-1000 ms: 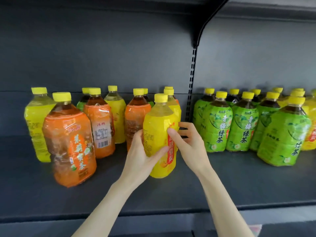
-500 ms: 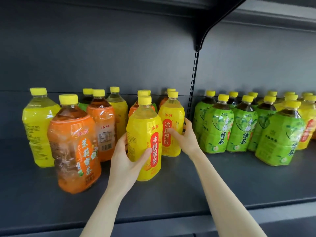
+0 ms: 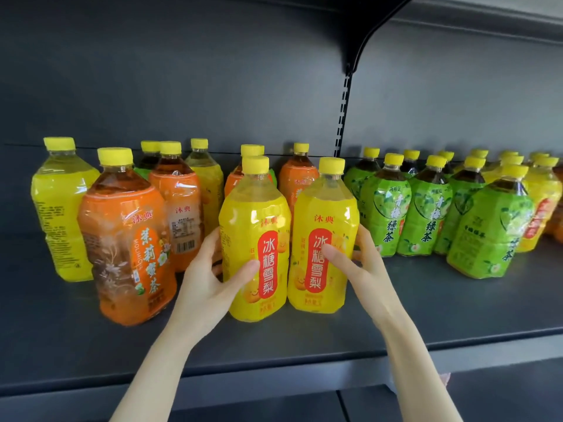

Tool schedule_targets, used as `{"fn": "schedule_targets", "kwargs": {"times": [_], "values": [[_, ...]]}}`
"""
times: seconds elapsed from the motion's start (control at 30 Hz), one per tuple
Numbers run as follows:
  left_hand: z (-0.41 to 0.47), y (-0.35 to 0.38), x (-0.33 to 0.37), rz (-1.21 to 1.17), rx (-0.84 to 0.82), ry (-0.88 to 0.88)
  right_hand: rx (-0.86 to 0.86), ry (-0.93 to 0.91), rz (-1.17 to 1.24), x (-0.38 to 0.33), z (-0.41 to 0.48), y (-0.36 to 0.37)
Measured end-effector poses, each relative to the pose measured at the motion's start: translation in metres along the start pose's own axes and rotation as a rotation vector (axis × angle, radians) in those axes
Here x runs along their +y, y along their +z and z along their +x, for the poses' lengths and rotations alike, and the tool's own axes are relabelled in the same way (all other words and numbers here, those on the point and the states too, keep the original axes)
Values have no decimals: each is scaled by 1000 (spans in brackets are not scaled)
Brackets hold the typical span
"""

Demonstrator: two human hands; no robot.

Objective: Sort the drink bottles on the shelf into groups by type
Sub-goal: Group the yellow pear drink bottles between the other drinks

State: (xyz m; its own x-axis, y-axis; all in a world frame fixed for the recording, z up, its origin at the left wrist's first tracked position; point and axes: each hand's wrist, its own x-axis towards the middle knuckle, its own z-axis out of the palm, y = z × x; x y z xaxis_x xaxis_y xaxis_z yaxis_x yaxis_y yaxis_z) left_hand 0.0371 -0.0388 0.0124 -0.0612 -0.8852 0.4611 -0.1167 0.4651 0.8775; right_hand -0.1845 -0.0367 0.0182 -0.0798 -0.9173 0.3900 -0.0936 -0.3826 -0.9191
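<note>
Two grips working: left hand is clasping one yellow pear-drink bottle, right hand its twin, seemingly touching; sliding both upright is looking safest.

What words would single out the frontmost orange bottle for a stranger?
On the dark shelf, look left of the slotted post. The orange bottle stands just left of the left hand, nearest the front edge. Its flowered label faces out; the other orange bottles stand farther back.
</note>
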Motion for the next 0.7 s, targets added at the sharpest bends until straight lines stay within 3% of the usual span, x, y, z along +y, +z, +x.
{"fn": "schedule_targets", "kwargs": {"times": [0.13, 0.43, 0.7], "values": [[-2, 9, 5, -184, -37, -124, 38, 57, 209, -3, 2, 13], [-2, 32, 10, -115, 162, -105, 224, 14, 162, -5, -2, 32], [-23, 57, 38, -289, 148, -139, 262, 42, 107, -36, -34, -6]]}}
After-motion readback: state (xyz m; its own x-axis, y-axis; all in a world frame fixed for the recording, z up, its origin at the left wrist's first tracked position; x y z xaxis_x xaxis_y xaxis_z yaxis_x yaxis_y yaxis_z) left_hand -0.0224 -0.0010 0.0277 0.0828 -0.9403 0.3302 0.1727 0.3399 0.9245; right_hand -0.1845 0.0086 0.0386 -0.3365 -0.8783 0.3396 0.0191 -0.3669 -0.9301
